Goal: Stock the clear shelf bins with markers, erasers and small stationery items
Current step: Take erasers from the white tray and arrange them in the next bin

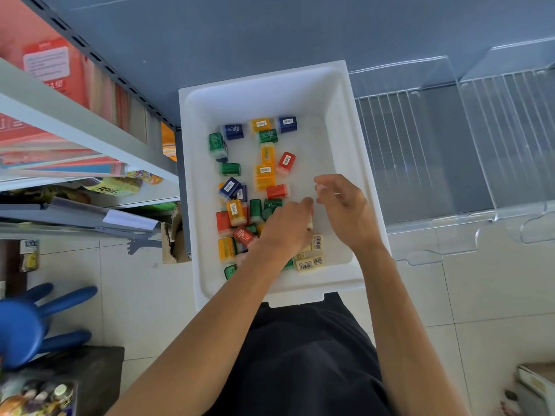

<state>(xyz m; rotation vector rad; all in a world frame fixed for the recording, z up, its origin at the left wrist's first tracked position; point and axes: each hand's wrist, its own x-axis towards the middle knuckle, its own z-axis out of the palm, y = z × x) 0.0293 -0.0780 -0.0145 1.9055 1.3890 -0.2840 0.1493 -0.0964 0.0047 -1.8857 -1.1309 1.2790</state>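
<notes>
Grey shelf (pixel 210 40), white tray (pixel 264 76), left hand (pixel 285 229) round cream eraser (pixel 309 225).

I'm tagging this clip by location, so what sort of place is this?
Probably a stationery shop or its stockroom: a white bin of small barcoded items, metal shelving holding packaged goods, and empty clear shelf bins alongside.

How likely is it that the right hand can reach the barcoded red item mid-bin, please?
Probably yes: the right hand hovers near the red item, with only bare bin floor between them.
</notes>
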